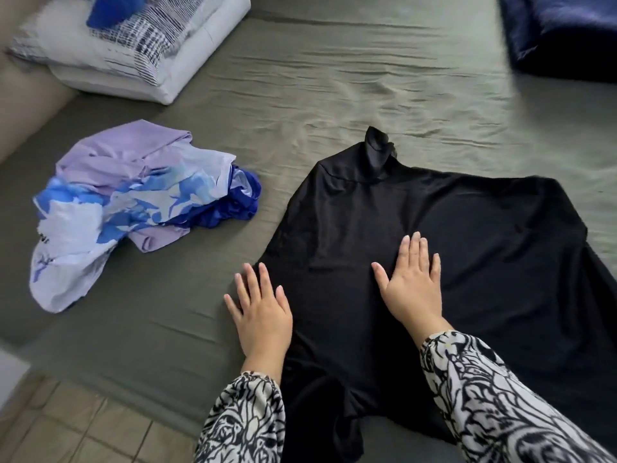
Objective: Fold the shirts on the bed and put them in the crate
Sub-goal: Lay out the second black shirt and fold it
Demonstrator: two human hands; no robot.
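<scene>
Both my hands flat, fingers straight: left hand point(262, 320), right hand point(412, 284) on black stretchy shirt point(434, 235); smooth toward twelve o'clock, then fold sleeves.

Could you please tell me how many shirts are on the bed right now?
At least 2: a black shirt spread flat under both hands, and a crumpled heap to its left in lilac, blue-and-white print and dark blue, which may hold several; I cannot separate them.

Black shirt point(417, 235), plain. Olive-green bed sheet point(334, 78). Pile of shirts point(133, 202): lilac, white with blue splashes, royal blue. Sleeves point(494, 396): white with black floral swirls. Pillows point(140, 51): white, dark-striped print. Navy blanket point(564, 31). Beige floor tiles point(66, 426).
</scene>
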